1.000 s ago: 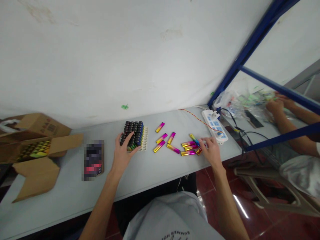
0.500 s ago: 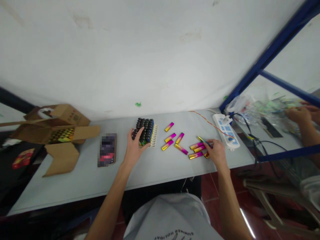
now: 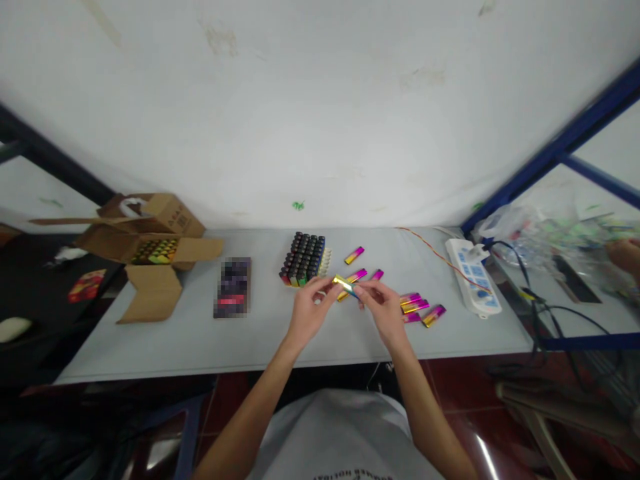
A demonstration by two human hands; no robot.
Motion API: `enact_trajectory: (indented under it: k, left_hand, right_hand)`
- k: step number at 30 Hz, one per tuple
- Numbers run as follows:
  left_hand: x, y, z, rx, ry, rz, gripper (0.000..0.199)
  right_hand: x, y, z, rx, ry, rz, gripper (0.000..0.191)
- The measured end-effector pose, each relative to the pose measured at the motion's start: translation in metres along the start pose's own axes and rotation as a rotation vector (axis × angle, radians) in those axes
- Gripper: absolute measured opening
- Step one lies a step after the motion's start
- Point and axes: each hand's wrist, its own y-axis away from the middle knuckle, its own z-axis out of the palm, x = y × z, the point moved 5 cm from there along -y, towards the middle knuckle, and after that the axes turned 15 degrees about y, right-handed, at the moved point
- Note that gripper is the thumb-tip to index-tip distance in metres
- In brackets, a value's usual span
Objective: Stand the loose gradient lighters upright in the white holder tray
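Over the middle of the table, my left hand (image 3: 311, 312) and my right hand (image 3: 384, 313) pinch a slim shiny gold-and-blue tube (image 3: 344, 285) between them. The left fingers are at its gold end, the right at its blue end. Just beyond the left hand, many upright black-topped tubes (image 3: 303, 257) fill most of a pale holed tray (image 3: 326, 263), with holes bare along its right side. Purple-and-gold tubes (image 3: 355, 255) lie loose behind my hands, partly hidden by them. Several more purple-and-gold tubes (image 3: 415, 306) lie right of my right hand.
An open cardboard box (image 3: 153, 287) holding yellowish tubes stands at the left, near a pixelated dark flat item (image 3: 233, 288). A white power strip (image 3: 473, 277) with cables lies at right, beside a blue frame (image 3: 565, 157). Another person's hand (image 3: 624, 257) shows at the far right.
My right hand has brought the gold-and-blue tube leftward from the loose group. My left hand has left the black-topped tubes and come to the tube. The view has shifted.
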Motion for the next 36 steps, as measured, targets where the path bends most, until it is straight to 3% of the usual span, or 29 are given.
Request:
enact_trajectory:
  k: [5, 8, 10, 13, 17, 21, 24, 28, 32, 36]
  left_hand:
    - [-0.007, 0.007, -0.006, 0.1, 0.121, -0.05, 0.036]
    - [-0.007, 0.011, -0.013, 0.202, 0.159, -0.017, 0.037]
    - [-0.007, 0.011, -0.017, 0.231, 0.23, -0.011, 0.039]
    - [-0.006, 0.007, -0.017, 0.177, 0.372, -0.048, 0.039]
    - [-0.003, 0.001, -0.014, 0.099, 0.483, -0.16, 0.041]
    - [-0.005, -0.001, -0.01, 0.076, 0.654, -0.386, 0.048]
    - [-0.003, -0.002, -0.008, 0.065, 0.712, -0.447, 0.042]
    - [0.001, -0.003, -0.006, 0.027, 0.655, -0.386, 0.033]
    - [0.003, -0.004, -0.007, 0.013, 0.436, -0.218, 0.032]
    - [0.007, 0.006, -0.025, 0.092, 0.179, -0.087, 0.032]
  right_hand:
    - [-0.002, 0.005, 0.033, -0.057, -0.114, 0.009, 0.03]
    - [0.003, 0.006, 0.037, -0.08, -0.067, -0.009, 0.033]
    - [0.007, 0.005, 0.031, -0.021, -0.001, -0.018, 0.037]
    - [0.012, 0.001, 0.018, 0.071, 0.085, -0.029, 0.04]
    - [0.015, -0.003, 0.01, 0.089, 0.128, -0.053, 0.041]
    - [0.022, -0.003, 0.015, 0.084, 0.104, -0.056, 0.038]
    - [0.028, -0.001, 0.024, 0.052, 0.095, -0.053, 0.035]
    - [0.032, 0.004, 0.033, 0.014, 0.126, -0.052, 0.033]
    - [0.03, 0.007, 0.036, -0.027, 0.165, -0.091, 0.033]
    - [0.03, 0.007, 0.04, -0.029, 0.227, -0.132, 0.033]
